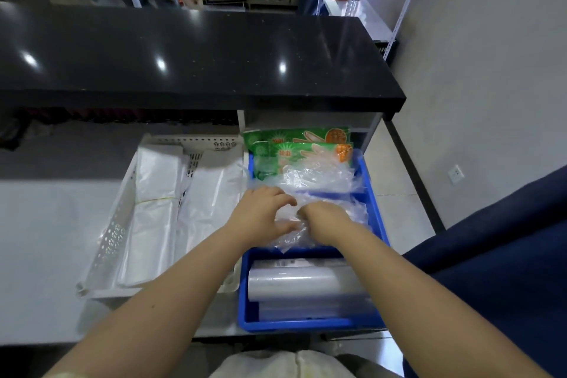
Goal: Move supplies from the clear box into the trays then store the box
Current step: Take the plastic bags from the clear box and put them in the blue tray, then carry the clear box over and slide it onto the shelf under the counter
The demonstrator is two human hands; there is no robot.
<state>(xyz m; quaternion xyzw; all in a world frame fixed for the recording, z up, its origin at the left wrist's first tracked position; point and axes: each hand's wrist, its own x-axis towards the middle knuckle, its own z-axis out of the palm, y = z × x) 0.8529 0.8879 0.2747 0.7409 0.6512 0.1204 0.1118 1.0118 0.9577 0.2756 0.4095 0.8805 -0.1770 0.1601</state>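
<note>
A blue tray (310,323) sits on the steel counter, divided into compartments. Its far part holds green packets of plastic gloves (302,149) and loose clear plastic (319,178). The middle compartment holds a crumpled bundle of clear plastic bags (294,235). My left hand (262,212) and my right hand (323,219) both press into that bundle with curled fingers. The near compartment holds a roll of clear film (303,284). Left of the blue tray stands a white perforated tray (115,230) filled with flat white plastic bags (155,209). No clear box is in view.
A black glossy counter top (190,58) overhangs the far side of the trays. A dark blue seat (497,264) stands at the right. A wall with a socket (456,173) is beyond it, and white metal shelving (368,6) at the back.
</note>
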